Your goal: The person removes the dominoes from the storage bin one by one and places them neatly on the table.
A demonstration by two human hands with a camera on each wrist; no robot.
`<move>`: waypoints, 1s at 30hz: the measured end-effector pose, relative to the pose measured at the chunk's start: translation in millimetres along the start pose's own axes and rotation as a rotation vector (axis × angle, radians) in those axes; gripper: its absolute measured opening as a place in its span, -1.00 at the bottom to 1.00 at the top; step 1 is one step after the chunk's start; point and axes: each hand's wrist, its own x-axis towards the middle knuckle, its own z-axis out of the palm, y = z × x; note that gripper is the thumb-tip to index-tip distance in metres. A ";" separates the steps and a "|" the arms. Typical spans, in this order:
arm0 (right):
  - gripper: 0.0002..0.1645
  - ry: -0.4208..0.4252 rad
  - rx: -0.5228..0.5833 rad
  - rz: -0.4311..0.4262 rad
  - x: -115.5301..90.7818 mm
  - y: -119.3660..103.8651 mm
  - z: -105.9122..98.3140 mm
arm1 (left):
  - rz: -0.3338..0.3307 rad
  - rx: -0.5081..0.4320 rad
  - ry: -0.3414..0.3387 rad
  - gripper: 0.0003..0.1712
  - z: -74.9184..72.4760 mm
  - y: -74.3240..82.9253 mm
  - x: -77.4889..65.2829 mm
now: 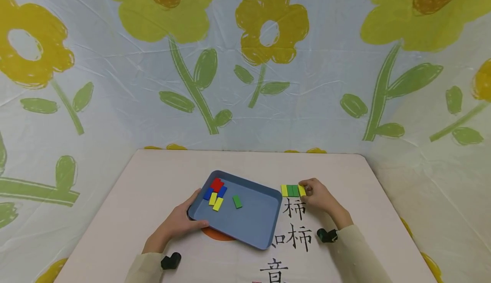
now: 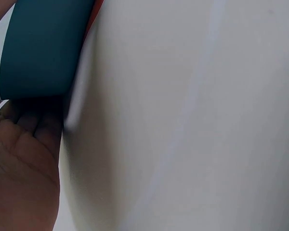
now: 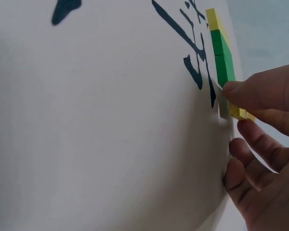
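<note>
My left hand [image 1: 180, 221] grips the blue-grey tray [image 1: 251, 223] at its left corner, thumb along the near rim. In the left wrist view the fingers reach beneath the tray's edge. Red blocks [image 1: 217, 185], blue blocks [image 1: 207, 194], two yellow blocks [image 1: 218, 204] and one green block [image 1: 237, 201] lie in the tray. Right of the tray, my right hand [image 1: 320, 195] pinches a yellow block [image 1: 301, 190] between thumb and fingers. That block stands at the right end of a row with two green blocks [image 1: 293, 190] and another yellow block [image 1: 284, 190].
The pale tabletop [image 1: 172, 166] carries large black written characters [image 1: 299, 236] below the row. An orange patch [image 1: 218, 234] shows partly under the tray's near edge. A flower-printed cloth [image 1: 291, 121] hangs behind and beside the table.
</note>
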 end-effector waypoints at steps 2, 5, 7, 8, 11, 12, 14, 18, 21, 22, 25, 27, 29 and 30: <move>-0.39 0.003 -0.005 -0.011 1.1 1.1 0.7 | -0.003 -0.004 0.000 0.35 -0.3 0.5 -0.2; -0.40 0.004 -0.010 -0.019 2.2 1.8 1.6 | -0.006 -0.003 0.002 0.35 -0.7 1.6 -0.8; -0.40 0.003 -0.007 -0.017 2.5 1.4 1.9 | -0.007 0.000 0.004 0.35 -1.1 2.8 -1.2; -0.40 0.002 -0.005 -0.014 2.3 0.8 1.8 | -0.003 0.004 0.004 0.36 -1.5 3.5 -1.4; -0.40 -0.004 -0.010 -0.006 2.4 -0.5 2.1 | 0.004 0.010 0.002 0.35 -2.2 4.2 -2.1; -0.40 -0.005 -0.010 0.000 2.7 -0.9 2.3 | 0.009 0.009 0.001 0.35 -2.5 4.5 -2.4; -0.40 -0.009 -0.014 0.000 3.0 -2.0 2.1 | 0.016 0.010 0.000 0.35 -2.5 4.1 -2.3; -0.41 -0.013 -0.019 0.002 3.8 -2.6 1.8 | 0.016 0.005 0.004 0.34 -2.0 3.5 -2.2; -0.41 -0.013 -0.029 0.006 4.5 -1.2 2.1 | 0.008 -0.001 0.007 0.34 -1.4 3.1 -1.9; -0.41 -0.012 -0.033 0.008 4.6 -0.5 2.4 | 0.008 -0.004 0.008 0.35 -1.2 2.9 -1.7; -0.41 -0.011 -0.034 0.018 4.7 0.5 3.1 | 0.006 -0.014 0.009 0.35 -0.8 2.5 -1.4; -0.40 -0.013 -0.031 0.018 4.4 0.3 3.2 | 0.008 -0.018 0.007 0.35 -0.5 1.3 -1.0; -0.40 -0.018 -0.026 0.016 3.8 -1.0 2.5 | 0.012 -0.020 0.005 0.35 -0.4 0.4 -0.9; -0.39 -0.021 -0.022 0.016 3.9 -1.3 2.0 | 0.013 -0.021 0.004 0.35 -0.4 -0.2 -0.7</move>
